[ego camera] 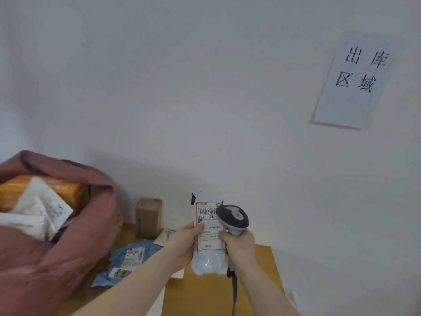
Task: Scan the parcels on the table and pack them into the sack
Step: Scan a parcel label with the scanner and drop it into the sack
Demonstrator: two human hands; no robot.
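Note:
My left hand [185,244] grips a white plastic parcel [208,261] upright above the wooden table [257,277], its shipping label facing me. A grey handheld barcode scanner [233,216] is held by its handle in my right hand [240,245], with its head close over the label's upper right. At the left stands the open pink sack [45,265], which holds an orange box [29,189] and several white parcels [43,210]. A blue parcel [127,261] lies flat on the table beside the sack.
A small brown cardboard box [149,216] stands upright at the back of the table against the white wall. A flat pale packet [165,236] lies next to it. The scanner's dark cable [234,293] hangs down at the front. A paper sign [355,80] hangs on the wall, upper right.

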